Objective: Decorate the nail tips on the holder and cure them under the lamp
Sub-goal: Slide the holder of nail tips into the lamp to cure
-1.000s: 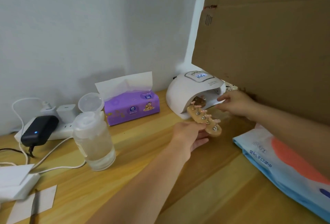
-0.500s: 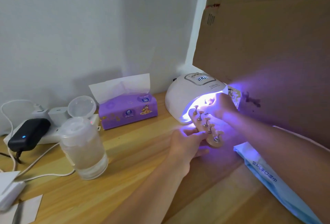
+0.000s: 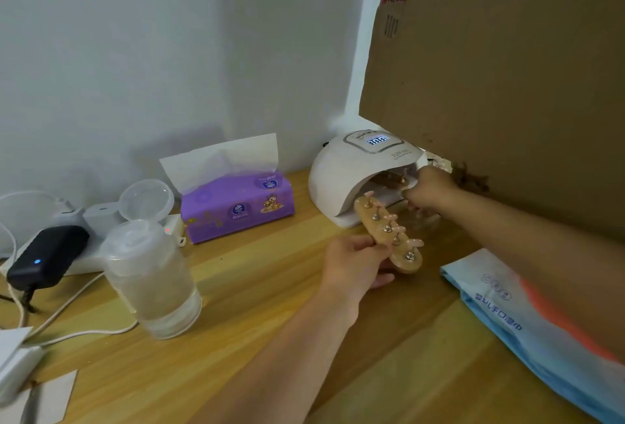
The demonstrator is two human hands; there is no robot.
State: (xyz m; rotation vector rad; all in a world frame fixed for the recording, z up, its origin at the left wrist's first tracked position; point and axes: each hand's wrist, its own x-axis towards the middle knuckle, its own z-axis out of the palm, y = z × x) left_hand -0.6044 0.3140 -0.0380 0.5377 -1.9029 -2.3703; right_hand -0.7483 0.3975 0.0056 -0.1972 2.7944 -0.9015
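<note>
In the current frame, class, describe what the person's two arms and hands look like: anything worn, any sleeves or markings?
Both forearms are bare up to the frame edge, with no sleeves in view. The left hand and right hand wear no gloves, and no rings, watch, bracelets or markings show on either hand or wrist. The fingernails are too small and blurred to judge.

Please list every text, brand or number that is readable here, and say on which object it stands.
"SUN" on the white nail lamp, with more letters too blurred to read.
Lamp display: lit digits, not legible.
Purple tissue pack: round logos, text too small.
Blue and orange pouch: printed characters, seen upside down, not readable.
Cardboard box: red tape print, illegible.
</note>
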